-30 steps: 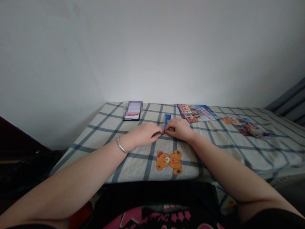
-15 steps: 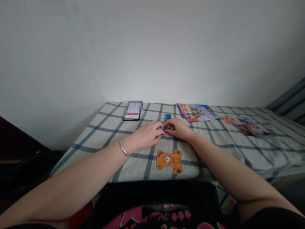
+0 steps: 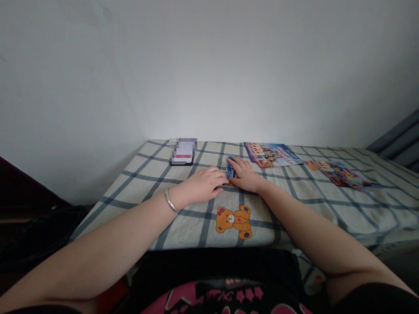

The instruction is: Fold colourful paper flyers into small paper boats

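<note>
Both of my hands rest on a checked bedsheet (image 3: 183, 226) with an orange bear print. A small blue packet (image 3: 229, 172) lies between them. My right hand (image 3: 245, 175) lies flat with its fingers stretched out, partly covering the packet's right side. My left hand (image 3: 203, 185), with a silver bangle (image 3: 170, 201) on the wrist, lies palm down, its fingertips touching the packet's left edge. Whatever small thing may lie under the fingers is hidden.
A dark phone (image 3: 182, 152) with a blurred screen lies at the back left of the bed. Two colourful booklets lie at the back right, one (image 3: 271, 154) near the wall and one (image 3: 343, 175) further right. A white wall rises behind the bed.
Both hands have moved slightly away from me onto the blue packet. The pinch of both hands on a small red thing has given way to flat fingers.
</note>
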Demonstrator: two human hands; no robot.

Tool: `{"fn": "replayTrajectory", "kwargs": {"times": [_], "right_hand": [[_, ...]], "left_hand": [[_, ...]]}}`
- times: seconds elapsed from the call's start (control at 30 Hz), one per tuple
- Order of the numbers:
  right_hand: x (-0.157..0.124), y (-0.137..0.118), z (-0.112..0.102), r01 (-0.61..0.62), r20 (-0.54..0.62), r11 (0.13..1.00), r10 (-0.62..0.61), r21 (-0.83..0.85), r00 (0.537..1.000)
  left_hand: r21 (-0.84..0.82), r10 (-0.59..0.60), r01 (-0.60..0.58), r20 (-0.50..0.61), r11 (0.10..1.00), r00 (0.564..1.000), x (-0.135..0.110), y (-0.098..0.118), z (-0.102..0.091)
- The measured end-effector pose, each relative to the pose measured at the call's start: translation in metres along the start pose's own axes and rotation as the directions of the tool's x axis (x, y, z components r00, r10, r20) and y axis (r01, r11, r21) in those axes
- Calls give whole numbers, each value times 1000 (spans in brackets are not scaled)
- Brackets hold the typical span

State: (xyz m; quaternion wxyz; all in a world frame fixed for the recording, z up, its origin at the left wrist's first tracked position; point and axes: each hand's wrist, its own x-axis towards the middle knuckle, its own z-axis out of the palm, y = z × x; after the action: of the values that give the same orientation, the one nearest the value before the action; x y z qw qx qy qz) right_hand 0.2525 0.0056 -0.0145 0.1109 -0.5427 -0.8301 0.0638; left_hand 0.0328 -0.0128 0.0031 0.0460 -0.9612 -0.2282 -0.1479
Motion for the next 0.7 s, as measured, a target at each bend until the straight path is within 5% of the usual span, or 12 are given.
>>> {"fn": "replayTrajectory", "kwargs": {"times": [0.3,0.7], "right_hand": [[6,4,-1,-23,71,999,19,48,997],[8,11,1,-34,17,998,33,55,999]], "left_hand": [[42,-32,30,41,999,999,2,5,-1],[-57,10,-9,14,998,1000,1,-3,-3]]}}
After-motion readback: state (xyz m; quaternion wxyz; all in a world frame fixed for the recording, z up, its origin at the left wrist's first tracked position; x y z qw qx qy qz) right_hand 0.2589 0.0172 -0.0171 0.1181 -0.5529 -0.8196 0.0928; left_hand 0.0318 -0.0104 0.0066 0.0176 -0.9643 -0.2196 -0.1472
